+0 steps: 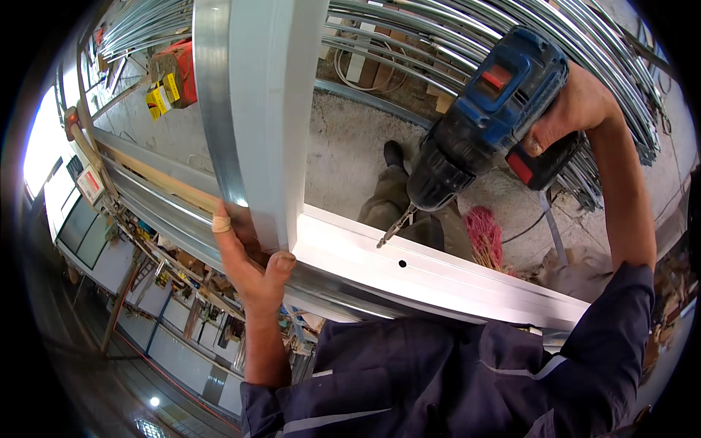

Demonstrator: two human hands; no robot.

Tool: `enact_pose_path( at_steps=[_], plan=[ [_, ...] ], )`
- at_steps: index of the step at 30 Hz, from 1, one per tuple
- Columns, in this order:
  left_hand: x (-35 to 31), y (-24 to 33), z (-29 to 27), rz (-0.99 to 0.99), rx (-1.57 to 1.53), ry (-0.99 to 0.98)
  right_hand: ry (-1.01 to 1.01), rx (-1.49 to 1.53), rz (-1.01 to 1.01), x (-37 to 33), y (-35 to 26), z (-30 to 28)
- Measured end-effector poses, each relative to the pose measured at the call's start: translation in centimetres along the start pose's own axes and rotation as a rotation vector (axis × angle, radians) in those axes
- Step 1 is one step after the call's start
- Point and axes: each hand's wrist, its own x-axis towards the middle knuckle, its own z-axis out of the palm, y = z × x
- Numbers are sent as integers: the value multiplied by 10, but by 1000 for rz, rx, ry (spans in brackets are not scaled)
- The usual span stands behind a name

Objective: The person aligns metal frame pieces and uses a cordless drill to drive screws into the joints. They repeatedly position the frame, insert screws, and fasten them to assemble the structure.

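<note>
My right hand [573, 109] is wrapped around the handle of a blue and black cordless drill [485, 109]. Its bit [396, 228] points down at the white metal frame [445, 276], with the tip left of a small dark round hole [402, 263]; whether the tip touches the metal I cannot tell. At the corner where a wide pale grey upright profile [266, 124] meets the white bar, my left hand [252, 277] grips the frame, thumb on the near side. A tan bandage [221, 223] wraps one finger, and other fingers are partly hidden by the frame.
Bundles of thin metal tubes [409, 25] lie beyond the frame. A hammer [84, 139] and long metal and wooden strips [157, 175] are at the left. Pink strands [482, 233] and a coiled pale cable [372, 66] lie on the concrete floor. My shoe [393, 153] shows below.
</note>
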Motion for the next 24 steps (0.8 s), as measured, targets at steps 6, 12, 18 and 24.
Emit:
enact_pose_path(
  at_steps=[6, 12, 18, 24],
  plan=[
    [0, -4, -6, -25, 83, 36, -157, -208, -277, 4, 20, -20],
    [2, -4, -8, -15, 89, 37, -212, -227, -293, 3, 18, -16],
    [4, -3, -6, 11, 75, 43, -234, -199, -333, 5, 18, -11],
    [3, -7, -7, 18, 64, 51, -241, -135, -338, 12, 14, -2]
  ],
)
